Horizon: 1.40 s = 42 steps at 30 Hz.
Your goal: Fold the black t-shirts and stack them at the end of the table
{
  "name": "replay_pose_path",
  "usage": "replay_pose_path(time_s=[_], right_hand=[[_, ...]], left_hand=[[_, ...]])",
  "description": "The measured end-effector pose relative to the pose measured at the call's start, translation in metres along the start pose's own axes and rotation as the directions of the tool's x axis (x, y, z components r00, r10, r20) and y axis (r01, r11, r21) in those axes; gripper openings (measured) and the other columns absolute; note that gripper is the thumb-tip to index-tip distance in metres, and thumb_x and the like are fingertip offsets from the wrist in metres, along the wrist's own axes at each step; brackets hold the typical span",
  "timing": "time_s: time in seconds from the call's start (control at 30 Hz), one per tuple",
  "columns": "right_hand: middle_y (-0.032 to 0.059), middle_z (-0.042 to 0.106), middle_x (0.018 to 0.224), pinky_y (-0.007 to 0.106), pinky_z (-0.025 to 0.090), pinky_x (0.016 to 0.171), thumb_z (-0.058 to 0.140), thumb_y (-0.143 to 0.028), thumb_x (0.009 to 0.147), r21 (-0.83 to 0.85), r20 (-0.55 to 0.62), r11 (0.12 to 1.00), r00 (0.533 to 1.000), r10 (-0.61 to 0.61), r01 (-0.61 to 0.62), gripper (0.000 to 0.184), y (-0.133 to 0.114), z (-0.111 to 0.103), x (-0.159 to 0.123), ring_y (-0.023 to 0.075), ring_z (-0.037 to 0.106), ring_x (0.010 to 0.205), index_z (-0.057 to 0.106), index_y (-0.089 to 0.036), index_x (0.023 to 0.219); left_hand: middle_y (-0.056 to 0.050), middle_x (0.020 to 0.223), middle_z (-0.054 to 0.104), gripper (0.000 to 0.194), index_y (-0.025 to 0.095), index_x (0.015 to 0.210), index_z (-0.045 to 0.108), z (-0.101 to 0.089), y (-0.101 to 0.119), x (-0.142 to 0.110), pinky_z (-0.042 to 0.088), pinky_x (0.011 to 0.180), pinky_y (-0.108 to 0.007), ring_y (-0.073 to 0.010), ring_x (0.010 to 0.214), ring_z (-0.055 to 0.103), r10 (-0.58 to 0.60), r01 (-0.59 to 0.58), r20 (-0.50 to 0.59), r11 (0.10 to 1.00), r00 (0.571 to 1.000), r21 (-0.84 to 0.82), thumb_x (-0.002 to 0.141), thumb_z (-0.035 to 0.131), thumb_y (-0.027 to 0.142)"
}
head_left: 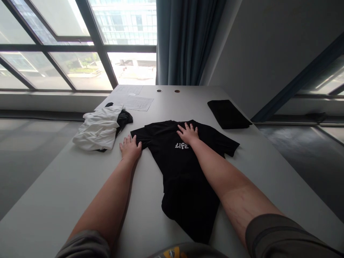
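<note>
Black T-shirt (185, 186), centre of frame: top spread, lower part skewed. Left hand (130, 148) at sleeve (142, 133), right hand (189, 135) by white lettering (181, 146); fingers apart, nothing clamped. Apparent step: flattening; next move calls for straightening lower part.

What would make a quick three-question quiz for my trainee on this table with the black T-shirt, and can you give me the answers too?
1. True or false: the right hand rests on the black T-shirt.
2. Where is the folded black cloth?
A) Under the T-shirt
B) Right of the T-shirt
C) Left of the T-shirt
3. Fill in: the crumpled cloth pile near the left hand is mostly ____.

Key: 1 true; 2 B; 3 white.
</note>
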State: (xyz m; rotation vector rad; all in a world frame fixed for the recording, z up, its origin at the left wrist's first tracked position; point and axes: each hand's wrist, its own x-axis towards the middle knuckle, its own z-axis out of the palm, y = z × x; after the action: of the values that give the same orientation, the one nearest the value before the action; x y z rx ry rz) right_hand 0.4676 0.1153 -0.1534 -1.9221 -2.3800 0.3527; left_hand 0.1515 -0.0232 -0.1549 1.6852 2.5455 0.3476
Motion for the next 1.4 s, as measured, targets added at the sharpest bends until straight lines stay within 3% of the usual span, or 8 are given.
replay_pose_path(time_s=[0.23,0.47,0.83,1.0,1.1,1.17,1.27,1.4], right_hand=[[0.0120,0.038,0.167,0.054,0.021,0.125,0.035,-0.051,0.108,0.021,-0.200,0.999,0.979,-0.039,0.044,0.057,0.003,0.008,-0.006,0.0341,0.031,0.153,0.052,-0.023,0.156],[0.0144,0.060,0.147,0.044,0.037,0.116,0.046,-0.035,0.104,0.015,-0.434,0.988,0.891,-0.130,0.152,0.044,0.006,0.013,-0.011,0.0324,0.046,0.136,0.073,-0.015,0.132],[0.0134,0.071,0.121,0.041,0.045,0.102,0.047,-0.030,0.103,0.071,-0.411,0.983,0.903,-0.125,0.169,0.035,0.004,0.008,-0.017,0.0295,0.059,0.113,0.079,-0.018,0.111],[0.0149,0.062,0.144,0.042,0.040,0.117,0.054,-0.030,0.101,0.211,-0.269,0.940,0.940,-0.210,0.270,0.035,0.009,-0.006,-0.011,0.0286,0.055,0.134,0.074,-0.016,0.126],[0.0144,0.048,0.159,0.045,0.035,0.123,0.058,-0.032,0.100,0.307,-0.239,0.873,0.919,-0.314,0.378,0.042,0.020,-0.018,-0.036,0.0297,0.041,0.149,0.068,-0.018,0.137],[0.0127,0.046,0.160,0.050,0.031,0.126,0.058,-0.035,0.100,0.320,-0.338,0.818,0.864,-0.374,0.479,0.042,0.034,-0.022,-0.077,0.0313,0.034,0.154,0.067,-0.021,0.138],[0.0093,0.060,0.146,0.054,0.036,0.124,0.053,-0.036,0.104,0.330,-0.446,0.755,0.798,-0.405,0.567,0.033,0.060,-0.018,-0.163,0.0295,0.044,0.147,0.071,-0.028,0.130],[0.0101,0.064,0.139,0.055,0.043,0.118,0.056,-0.033,0.102,0.356,-0.403,0.767,0.828,-0.390,0.534,0.030,0.089,-0.008,-0.268,0.0312,0.049,0.143,0.070,-0.029,0.129]], left_hand=[[-0.016,0.148,0.057,0.054,0.021,0.147,0.056,-0.009,0.000,-0.005,0.032,0.120,-0.054,-0.0335,0.137,0.050,0.036,-0.043,-0.095,0.996,0.995,-0.073,0.098,0.056,0.042],[-0.014,0.136,0.061,0.040,0.025,0.131,0.070,-0.012,0.002,-0.008,0.041,0.109,-0.051,-0.0353,0.128,0.053,0.003,-0.013,-0.127,0.997,0.992,-0.078,0.096,0.060,0.043],[-0.016,0.148,0.052,0.041,0.023,0.133,0.067,-0.014,0.007,-0.012,0.037,0.111,-0.053,-0.0363,0.135,0.047,0.008,-0.020,-0.129,0.995,0.992,-0.095,0.097,0.057,0.041],[-0.015,0.133,0.062,0.031,0.022,0.121,0.069,-0.032,0.029,-0.036,0.041,0.103,-0.048,-0.0342,0.124,0.055,0.203,-0.223,-0.201,0.971,0.958,-0.083,0.099,0.055,0.038],[-0.009,0.098,0.071,0.025,0.021,0.104,0.068,-0.040,0.042,-0.072,0.045,0.089,-0.040,-0.0264,0.094,0.065,0.474,-0.481,-0.084,0.869,0.876,-0.115,0.103,0.048,0.036],[-0.005,0.079,0.069,0.025,0.022,0.095,0.066,-0.041,0.044,-0.102,0.046,0.081,-0.036,-0.0227,0.075,0.064,0.666,-0.651,0.075,0.743,0.742,-0.157,0.103,0.047,0.036],[-0.003,0.069,0.066,0.023,0.022,0.084,0.064,-0.042,0.042,-0.143,0.047,0.080,-0.035,-0.0196,0.066,0.062,0.835,-0.794,0.223,0.548,0.503,-0.263,0.100,0.050,0.032],[-0.003,0.079,0.071,0.022,0.023,0.098,0.068,-0.052,0.041,-0.169,0.048,0.088,-0.036,-0.0200,0.075,0.067,0.884,-0.770,0.236,0.467,0.403,-0.434,0.099,0.056,0.041]])
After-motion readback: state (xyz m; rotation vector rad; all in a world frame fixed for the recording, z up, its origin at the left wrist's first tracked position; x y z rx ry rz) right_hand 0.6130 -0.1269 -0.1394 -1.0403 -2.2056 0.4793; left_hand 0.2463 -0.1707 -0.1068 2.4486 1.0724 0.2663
